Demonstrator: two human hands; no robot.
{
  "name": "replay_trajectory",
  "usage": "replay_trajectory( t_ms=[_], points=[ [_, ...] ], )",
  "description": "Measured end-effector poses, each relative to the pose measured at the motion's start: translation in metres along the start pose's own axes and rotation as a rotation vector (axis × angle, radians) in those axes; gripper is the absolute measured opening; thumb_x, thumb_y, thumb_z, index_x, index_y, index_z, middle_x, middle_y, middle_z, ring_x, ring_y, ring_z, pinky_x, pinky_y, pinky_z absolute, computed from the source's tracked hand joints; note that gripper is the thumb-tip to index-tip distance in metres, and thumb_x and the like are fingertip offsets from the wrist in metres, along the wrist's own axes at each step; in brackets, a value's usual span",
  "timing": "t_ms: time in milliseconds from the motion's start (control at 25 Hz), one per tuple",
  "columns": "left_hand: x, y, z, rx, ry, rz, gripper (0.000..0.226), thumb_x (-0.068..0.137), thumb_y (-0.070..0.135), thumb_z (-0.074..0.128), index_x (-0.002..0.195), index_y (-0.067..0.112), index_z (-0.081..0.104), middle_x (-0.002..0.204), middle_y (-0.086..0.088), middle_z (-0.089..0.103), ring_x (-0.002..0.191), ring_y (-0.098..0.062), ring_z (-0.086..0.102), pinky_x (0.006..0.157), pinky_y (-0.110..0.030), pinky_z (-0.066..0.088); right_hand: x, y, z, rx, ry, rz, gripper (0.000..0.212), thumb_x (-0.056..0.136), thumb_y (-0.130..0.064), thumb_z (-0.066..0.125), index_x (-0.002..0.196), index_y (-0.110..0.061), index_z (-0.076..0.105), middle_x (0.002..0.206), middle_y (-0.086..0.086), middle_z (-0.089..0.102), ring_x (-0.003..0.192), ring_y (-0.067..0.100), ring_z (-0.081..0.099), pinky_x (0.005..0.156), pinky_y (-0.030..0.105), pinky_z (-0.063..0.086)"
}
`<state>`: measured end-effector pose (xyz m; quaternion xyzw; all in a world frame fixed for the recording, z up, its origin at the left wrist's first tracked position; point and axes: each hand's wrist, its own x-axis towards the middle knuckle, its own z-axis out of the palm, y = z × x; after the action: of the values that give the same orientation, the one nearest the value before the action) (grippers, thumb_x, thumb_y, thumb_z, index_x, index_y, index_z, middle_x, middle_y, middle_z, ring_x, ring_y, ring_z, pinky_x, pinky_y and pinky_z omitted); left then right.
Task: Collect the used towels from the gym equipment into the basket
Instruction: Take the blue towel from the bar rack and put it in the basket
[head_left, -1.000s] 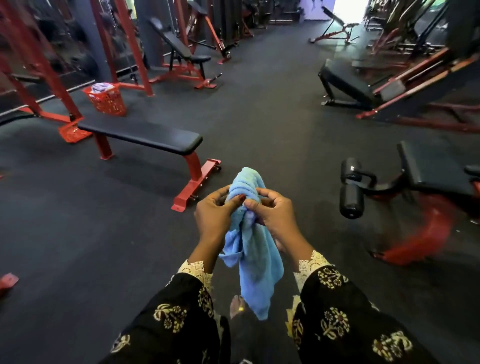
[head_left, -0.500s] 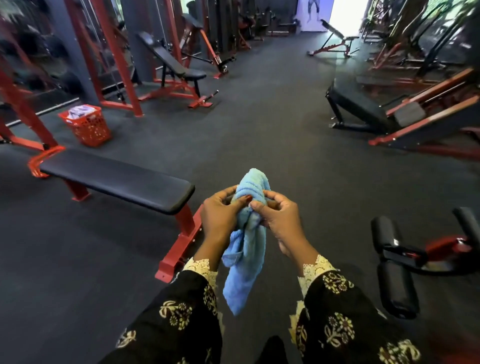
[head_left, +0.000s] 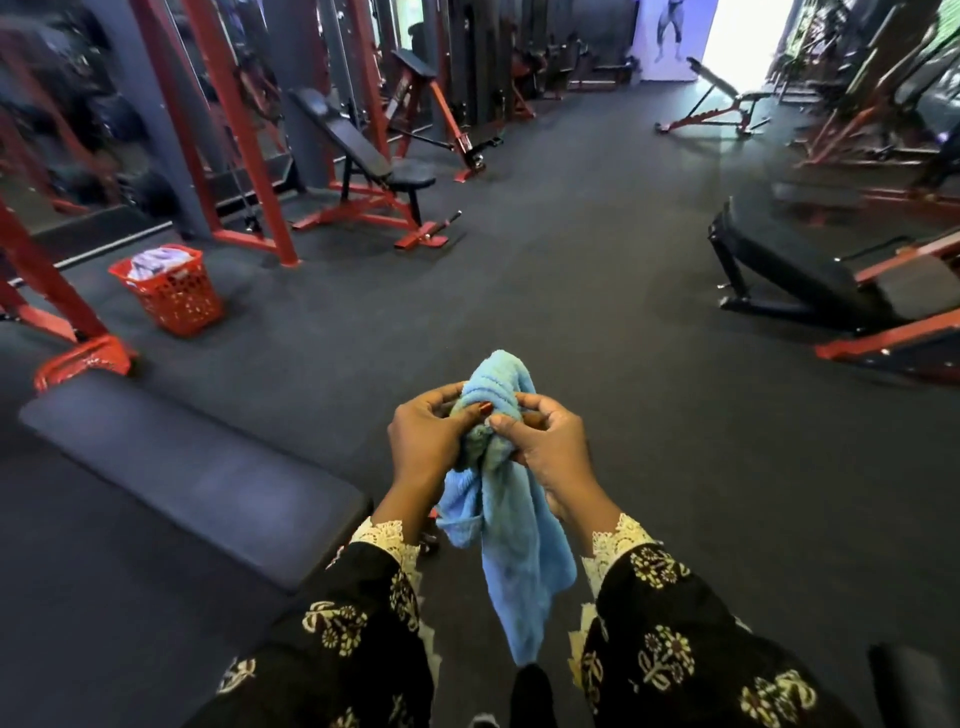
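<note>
Towel (head_left: 511, 525) bunched at centre, pinched by curled fingers of left hand (head_left: 431, 436) and right hand (head_left: 550, 441). Looked soft, light, floppy; best taken at gathered top. Basket (head_left: 182, 306) at ten o'clock, well apart.

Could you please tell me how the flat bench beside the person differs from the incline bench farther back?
The flat bench has one long level pad; the incline bench has a tilted backrest and a separate small seat. The flat bench lies close at the person's left, while the incline bench stands farther off, beyond the red basket. Both have black padding on red frames.
</note>
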<state>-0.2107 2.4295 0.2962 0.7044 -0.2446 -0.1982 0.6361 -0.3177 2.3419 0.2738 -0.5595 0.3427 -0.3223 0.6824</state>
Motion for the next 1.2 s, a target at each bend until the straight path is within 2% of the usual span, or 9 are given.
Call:
replay_trajectory(
  t_ms=[240, 520, 880, 1200],
  points=[
    [0.182, -0.019, 0.030, -0.057, 0.113, -0.060, 0.032, 0.070, 0.020, 0.084, 0.100, 0.021, 0.075, 0.088, 0.000, 0.077, 0.084, -0.013, 0.074, 0.083, -0.040, 0.060, 0.194, -0.004, 0.035, -0.046, -0.091, 0.002, 0.047, 0.055, -0.035, 0.084, 0.099, -0.026, 0.068, 0.093, 0.005, 0.077, 0.088, 0.024, 0.074, 0.085, 0.049, 0.058],
    [0.436, -0.051, 0.050, -0.087, 0.159, -0.110, 0.035, 0.067, 0.017, 0.086, 0.100, 0.015, 0.075, 0.086, -0.003, 0.077, 0.082, -0.016, 0.075, 0.081, -0.042, 0.060, 0.444, 0.003, 0.105, -0.052, -0.137, 0.067, 0.054, 0.053, -0.037, 0.085, 0.103, -0.023, 0.069, 0.094, 0.005, 0.077, 0.089, 0.025, 0.074, 0.086, 0.050, 0.057],
    [0.743, -0.036, 0.050, -0.075, 0.164, -0.055, 0.036, 0.056, 0.033, 0.086, 0.091, 0.026, 0.076, 0.084, -0.001, 0.078, 0.083, -0.018, 0.075, 0.082, -0.044, 0.059, 0.737, -0.040, 0.204, -0.082, -0.203, 0.014, 0.053, 0.053, -0.045, 0.084, 0.101, -0.028, 0.069, 0.094, 0.002, 0.077, 0.089, 0.021, 0.074, 0.085, 0.048, 0.058],
    [1.019, -0.060, 0.042, -0.099, 0.308, -0.098, 0.030, 0.064, 0.016, 0.088, 0.092, 0.018, 0.077, 0.084, -0.004, 0.078, 0.083, -0.020, 0.075, 0.081, -0.044, 0.060, 1.016, -0.037, 0.312, -0.098, -0.355, 0.054, 0.058, 0.049, -0.044, 0.083, 0.102, -0.024, 0.069, 0.093, 0.005, 0.077, 0.089, 0.025, 0.074, 0.086, 0.051, 0.057]
  ],
)
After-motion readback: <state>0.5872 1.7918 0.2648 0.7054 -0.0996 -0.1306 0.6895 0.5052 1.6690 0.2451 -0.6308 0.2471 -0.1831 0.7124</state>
